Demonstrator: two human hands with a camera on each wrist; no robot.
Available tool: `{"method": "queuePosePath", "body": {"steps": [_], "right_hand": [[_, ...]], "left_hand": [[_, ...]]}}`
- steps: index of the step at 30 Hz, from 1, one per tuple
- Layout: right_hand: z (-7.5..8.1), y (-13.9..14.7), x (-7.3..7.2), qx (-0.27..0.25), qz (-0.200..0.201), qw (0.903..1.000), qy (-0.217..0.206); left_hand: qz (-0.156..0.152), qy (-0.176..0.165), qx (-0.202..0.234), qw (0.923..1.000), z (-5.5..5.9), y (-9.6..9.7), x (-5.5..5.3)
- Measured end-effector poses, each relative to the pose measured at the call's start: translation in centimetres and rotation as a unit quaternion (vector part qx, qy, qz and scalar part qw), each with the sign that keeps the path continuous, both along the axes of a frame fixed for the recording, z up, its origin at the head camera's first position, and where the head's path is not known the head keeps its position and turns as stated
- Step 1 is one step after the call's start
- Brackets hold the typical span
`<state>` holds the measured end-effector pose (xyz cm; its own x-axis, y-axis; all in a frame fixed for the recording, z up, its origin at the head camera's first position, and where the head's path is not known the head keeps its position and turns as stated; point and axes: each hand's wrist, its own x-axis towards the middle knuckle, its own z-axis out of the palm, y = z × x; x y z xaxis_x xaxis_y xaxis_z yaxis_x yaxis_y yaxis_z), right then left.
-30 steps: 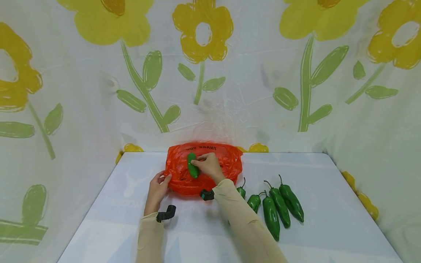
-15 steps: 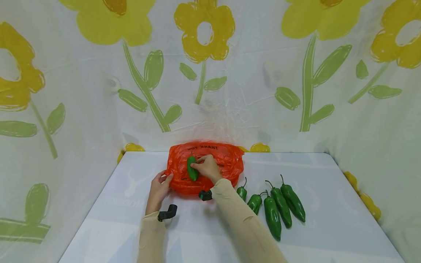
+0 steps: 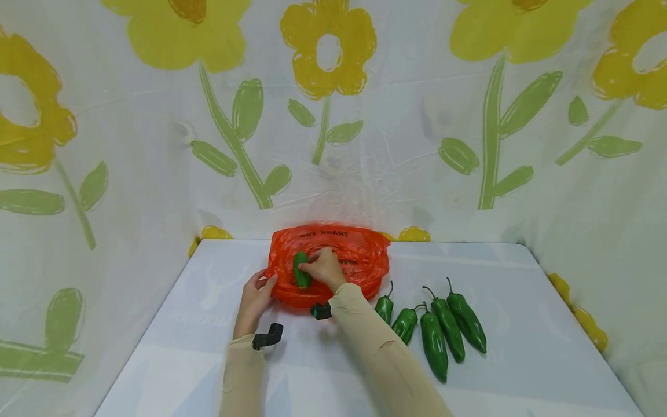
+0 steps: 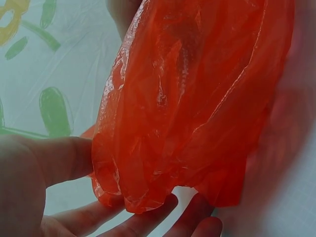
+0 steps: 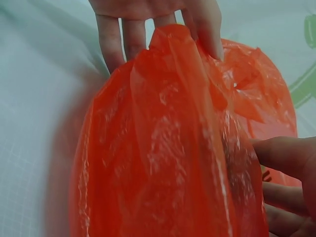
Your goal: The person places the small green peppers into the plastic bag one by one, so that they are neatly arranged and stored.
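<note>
A red plastic bag [image 3: 367, 246] with mirrored THANK YOU lettering lies at the table's far edge, its mouth facing up toward me. My left hand [image 3: 255, 296] pinches the bag's left edge; in the left wrist view the thumb and fingers [image 4: 69, 155] lie on either side of the crumpled film. Over the bag's mouth my right hand [image 3: 326, 269] holds a green chili pepper [image 3: 300, 272] between thumb and fingers, roughly upright. The pepper's lower tip meets the bag's front rim in the head view. In the right wrist view the bag hides the pepper.
Several more green peppers [image 3: 434, 344] lie on the white table [image 3: 526, 324] to the right, stems pointing away; the right sleeve [image 3: 385, 350] partly covers the nearest ones. A flower-printed curtain [image 3: 396, 127] stands behind and at both sides. Small black wrist cameras [image 3: 269, 336] sit on the wrists.
My right hand has brought the pepper slightly lower and to the left, down into the bag's mouth. The left hand keeps its hold on the bag's edge.
</note>
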<state>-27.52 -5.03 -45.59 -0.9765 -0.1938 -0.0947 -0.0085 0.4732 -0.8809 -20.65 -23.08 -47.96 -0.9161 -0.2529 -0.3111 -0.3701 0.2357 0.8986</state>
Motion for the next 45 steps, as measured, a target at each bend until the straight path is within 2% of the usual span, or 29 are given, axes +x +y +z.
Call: {"method": "queuePosePath", "body": {"steps": [15,29,45], "right_hand": [[-0.1,-1.2,0.3,0.009,0.022,0.9997,-0.005],[-0.6,-1.5,0.3,-0.003,0.025,0.9997,-0.004],[-1.0,-1.7,0.5,0.008,0.013,0.9995,-0.027]], "left_hand": [[-0.013,0.0,0.004,0.9999,0.1,-0.2,0.1],[-0.024,0.002,-0.005,0.9997,0.0,0.2,0.2],[-0.024,-0.001,-0.016,0.9996,-0.3,0.2,0.2]]}}
